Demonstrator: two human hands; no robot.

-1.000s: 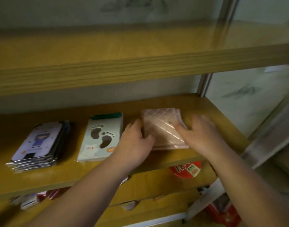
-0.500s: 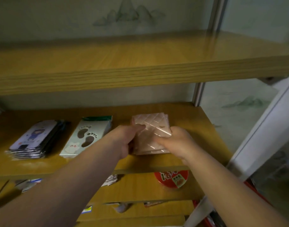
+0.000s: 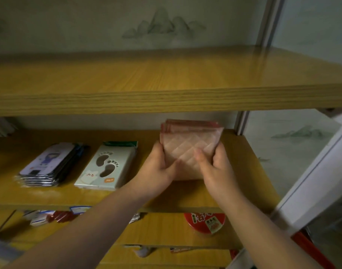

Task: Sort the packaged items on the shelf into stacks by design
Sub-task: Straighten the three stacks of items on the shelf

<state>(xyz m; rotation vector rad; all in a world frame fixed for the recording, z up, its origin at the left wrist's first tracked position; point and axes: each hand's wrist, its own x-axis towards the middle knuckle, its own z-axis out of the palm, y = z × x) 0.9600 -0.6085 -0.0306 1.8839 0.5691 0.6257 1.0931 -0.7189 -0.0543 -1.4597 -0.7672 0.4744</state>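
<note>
A stack of pink quilted-pattern packets [image 3: 187, 144] is tilted up off the middle shelf [image 3: 244, 171], its far edge raised. My left hand [image 3: 156, 167] grips its left side and my right hand [image 3: 214, 167] grips its right side, thumbs on top. To the left lies a pale green packet with footprint cut-outs [image 3: 106, 166]. Further left sits a stack of packets with a cartoon figure [image 3: 48, 164], silver edges showing.
The upper shelf board [image 3: 166, 98] hangs close above the hands. A lower shelf holds a red round tub [image 3: 205, 223] and several small red and blue wrappers [image 3: 55, 216]. A white frame [image 3: 311, 181] stands at the right.
The pink stack lay flat on the shelf a second ago with my hands beside it. Both hands have closed on its sides and tipped it up toward me.
</note>
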